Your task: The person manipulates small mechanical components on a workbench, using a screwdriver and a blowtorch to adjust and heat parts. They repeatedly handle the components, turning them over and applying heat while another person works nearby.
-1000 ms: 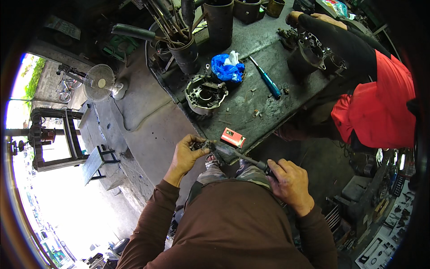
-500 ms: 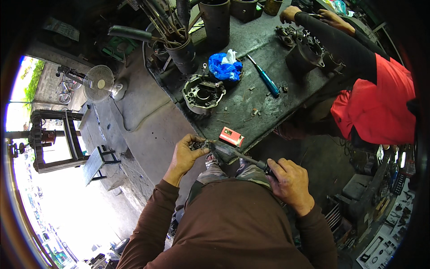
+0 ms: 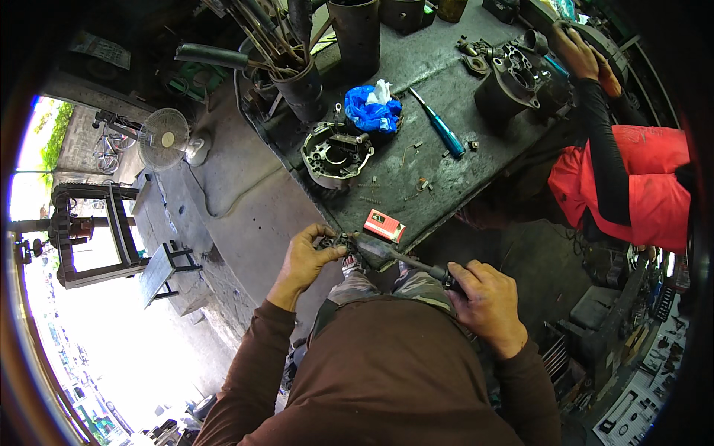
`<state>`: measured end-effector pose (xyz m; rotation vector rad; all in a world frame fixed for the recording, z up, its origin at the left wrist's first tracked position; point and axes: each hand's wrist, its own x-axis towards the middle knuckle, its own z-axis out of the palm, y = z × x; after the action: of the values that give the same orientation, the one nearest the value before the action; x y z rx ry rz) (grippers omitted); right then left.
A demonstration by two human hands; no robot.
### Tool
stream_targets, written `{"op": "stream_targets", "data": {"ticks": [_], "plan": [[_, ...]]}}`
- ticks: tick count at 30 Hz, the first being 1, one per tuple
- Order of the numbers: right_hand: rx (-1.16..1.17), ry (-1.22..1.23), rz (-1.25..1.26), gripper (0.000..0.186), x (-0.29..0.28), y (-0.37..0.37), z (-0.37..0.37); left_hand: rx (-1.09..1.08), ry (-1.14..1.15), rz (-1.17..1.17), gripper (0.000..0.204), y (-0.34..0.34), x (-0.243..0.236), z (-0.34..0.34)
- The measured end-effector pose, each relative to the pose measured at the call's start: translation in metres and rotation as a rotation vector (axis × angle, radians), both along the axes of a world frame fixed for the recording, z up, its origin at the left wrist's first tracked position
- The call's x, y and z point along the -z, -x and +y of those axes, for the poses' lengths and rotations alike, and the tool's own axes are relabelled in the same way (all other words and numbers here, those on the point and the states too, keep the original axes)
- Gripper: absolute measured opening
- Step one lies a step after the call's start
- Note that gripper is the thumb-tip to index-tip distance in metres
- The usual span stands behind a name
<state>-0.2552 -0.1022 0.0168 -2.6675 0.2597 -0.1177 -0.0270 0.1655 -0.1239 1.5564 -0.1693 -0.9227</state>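
In the lower middle of the frame, the left hand (image 3: 306, 259) pinches a small metal part (image 3: 341, 241) between thumb and fingers, just left of the bench's near corner. The right hand (image 3: 487, 303), right of centre and lower, is wrapped round the handle of a tool (image 3: 419, 266). The tool's long axis slants from the right hand up and left toward the part; its far end blurs into the dark bench (image 3: 445, 189), so whether it touches the part cannot be told.

The part is dark, lumpy and irregular; the tool's shaft is slim, straight and dull grey, its handle black. Just above and right of the part, a flat red box (image 3: 384, 226) with crisp edges lies on the scuffed, greasy bench top. Farther up sit a round, hollow casing (image 3: 336, 156) of bare metal, a crumpled, glossy blue bag (image 3: 372, 108) and a screwdriver (image 3: 446, 136) with a smooth teal handle. A thin coiled spring (image 3: 370, 199) lies below the casing.
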Motion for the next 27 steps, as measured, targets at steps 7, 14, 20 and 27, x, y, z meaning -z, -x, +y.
{"op": "stream_targets", "data": {"ticks": [7,14,20,27], "plan": [[0.151,-0.023,-0.025,0.045,-0.006,0.006,-0.016,-0.049,0.046,0.397,0.024,-0.014,-0.009,0.003],[0.284,-0.102,-0.025,0.041,-0.005,0.016,-0.021,-0.009,0.046,0.519,0.034,-0.013,-0.004,0.005],[0.278,-0.114,-0.021,0.043,0.000,0.013,-0.012,-0.048,-0.185,0.428,0.031,-0.014,0.003,0.010],[0.397,-0.173,-0.050,0.041,-0.002,-0.010,-0.002,-0.137,0.402,0.095,0.045,-0.016,-0.024,0.041]]}}
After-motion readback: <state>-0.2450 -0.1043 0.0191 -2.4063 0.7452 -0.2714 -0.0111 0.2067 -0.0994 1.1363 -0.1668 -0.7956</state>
